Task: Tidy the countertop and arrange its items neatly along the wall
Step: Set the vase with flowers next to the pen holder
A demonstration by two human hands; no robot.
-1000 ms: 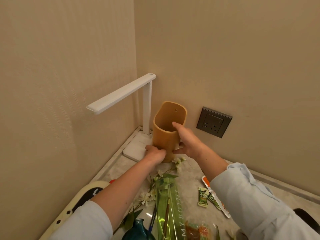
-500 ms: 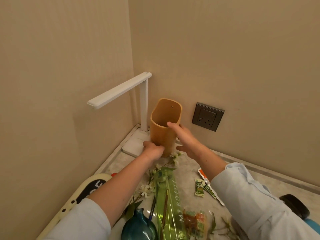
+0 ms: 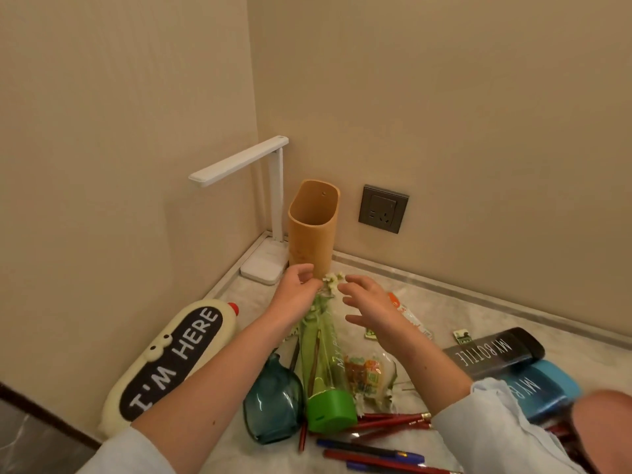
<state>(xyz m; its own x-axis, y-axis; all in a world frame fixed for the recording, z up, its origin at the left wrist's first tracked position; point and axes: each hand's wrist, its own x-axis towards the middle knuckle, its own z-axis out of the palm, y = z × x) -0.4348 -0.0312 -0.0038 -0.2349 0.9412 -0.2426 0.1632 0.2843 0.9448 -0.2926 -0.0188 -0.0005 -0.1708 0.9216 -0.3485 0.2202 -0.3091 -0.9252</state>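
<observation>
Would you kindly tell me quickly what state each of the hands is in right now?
Left hand: open, fingers loosely curled beside the bamboo holder, gripping nothing.
Right hand: open, fingers spread, holding nothing.

Corner: desk lamp (image 3: pixel 271 213).
Right of lamp: upright wooden holder (image 3: pixel 313 234), by the back wall (image 3: pixel 461 114).
Left wall (image 3: pixel 102 148): pencil case (image 3: pixel 171 360).
Front: vase (image 3: pixel 273 405), left of lying bottle (image 3: pixel 325 367).

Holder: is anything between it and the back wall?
Nothing visible. The holder stands upright near the wall, lamp base beside it, white flowers at its foot in front. The gap right behind it is hidden.
</observation>
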